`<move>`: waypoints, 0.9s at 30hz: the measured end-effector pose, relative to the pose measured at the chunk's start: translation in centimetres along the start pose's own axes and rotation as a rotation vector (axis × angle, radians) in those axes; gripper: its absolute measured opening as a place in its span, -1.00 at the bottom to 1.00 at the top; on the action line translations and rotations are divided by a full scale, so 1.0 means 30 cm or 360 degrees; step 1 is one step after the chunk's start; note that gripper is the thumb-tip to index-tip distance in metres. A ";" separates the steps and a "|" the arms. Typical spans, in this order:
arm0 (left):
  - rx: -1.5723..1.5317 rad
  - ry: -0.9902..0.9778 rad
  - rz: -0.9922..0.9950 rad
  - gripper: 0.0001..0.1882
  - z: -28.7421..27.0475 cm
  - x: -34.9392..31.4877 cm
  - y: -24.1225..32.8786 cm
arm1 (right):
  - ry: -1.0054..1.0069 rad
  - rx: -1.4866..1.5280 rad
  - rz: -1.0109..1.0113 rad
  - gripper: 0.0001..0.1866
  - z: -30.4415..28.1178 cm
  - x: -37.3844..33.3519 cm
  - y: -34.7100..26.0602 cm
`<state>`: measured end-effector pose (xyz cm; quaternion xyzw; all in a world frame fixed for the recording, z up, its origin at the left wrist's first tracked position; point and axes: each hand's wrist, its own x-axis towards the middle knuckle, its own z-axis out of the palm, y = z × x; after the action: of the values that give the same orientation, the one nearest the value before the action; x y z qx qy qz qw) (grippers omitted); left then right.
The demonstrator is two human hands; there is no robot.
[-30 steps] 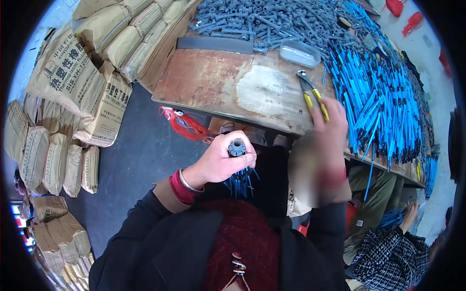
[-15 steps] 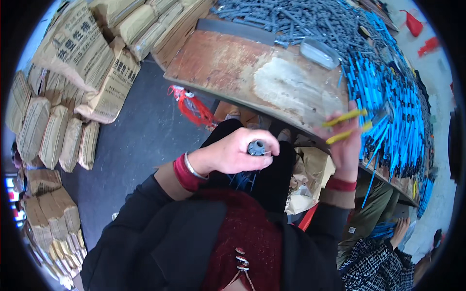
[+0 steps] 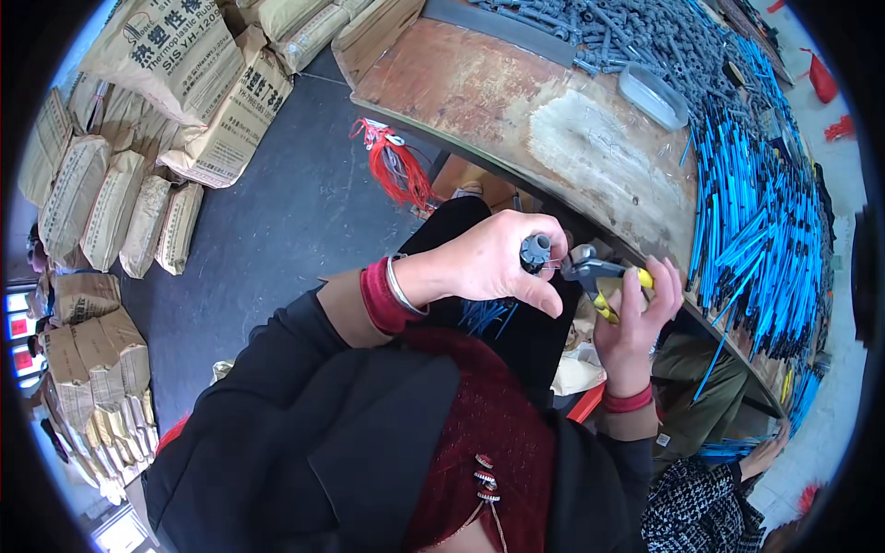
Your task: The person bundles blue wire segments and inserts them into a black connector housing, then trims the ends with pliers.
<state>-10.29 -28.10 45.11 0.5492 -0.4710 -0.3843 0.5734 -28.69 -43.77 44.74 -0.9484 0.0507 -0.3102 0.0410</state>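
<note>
In front of my lap, my left hand (image 3: pixel 493 263) is closed around a bundle of grey plastic fittings (image 3: pixel 536 252), with their ends facing up. A thin wire sticks out beside the bundle, on its right. Under that hand some blue tubes (image 3: pixel 487 315) show; whether they belong to the bundle I cannot tell. My right hand (image 3: pixel 636 323) grips yellow-handled pliers (image 3: pixel 599 270), fingers wrapped over the handles. The metal jaws point left, close to the wire. Whether they touch it is hidden by overlap.
A worn wooden table (image 3: pixel 479 83) bears piled grey plastic fittings (image 3: pixel 636 41), blue tubes (image 3: pixel 761 230) and a clear tray (image 3: pixel 653 96). Red string (image 3: pixel 398 170) hangs at its edge. Paper sacks (image 3: pixel 175 64) stand left. Another person's hand (image 3: pixel 765 455) is lower right.
The pliers have come down and left from over the table edge to beside the bundle, and their jaws now point left. My left hand has shifted slightly, its thumb lower. The view has moved.
</note>
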 end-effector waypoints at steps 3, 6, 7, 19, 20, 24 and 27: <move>0.0048 0.0019 -0.0031 -0.46 -0.006 -0.004 0.011 | 0.0090 -0.0223 -0.0294 -0.45 -0.026 0.008 0.017; 0.0047 0.0037 -0.0071 -0.45 0.000 -0.004 0.024 | 0.0120 -0.0366 -0.0424 -0.47 -0.048 0.026 0.010; 0.0022 0.0043 -0.0096 -0.45 0.005 -0.004 0.028 | 0.0104 -0.0401 -0.0401 -0.47 -0.053 0.030 0.003; 0.0153 0.0076 -0.0096 -0.44 0.003 0.030 -0.002 | -0.0305 -0.0096 0.0221 -0.47 -0.105 -0.001 -0.113; 0.0138 0.0044 -0.0108 -0.45 0.005 0.027 -0.004 | -0.0479 -0.0017 0.0268 -0.46 -0.146 0.030 -0.116; 0.0146 -0.0207 0.0004 -0.47 0.032 -0.006 0.050 | -0.1658 0.1034 0.0558 -0.32 -0.282 0.054 0.029; 0.0117 -0.0410 0.0183 -0.50 0.054 0.024 0.026 | -0.2134 0.2746 0.1690 -0.26 -0.199 -0.126 0.058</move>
<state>-11.73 -29.13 45.87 0.4881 -0.5852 -0.4007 0.5087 -35.37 -45.32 47.14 -0.4431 0.1784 0.3656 0.7989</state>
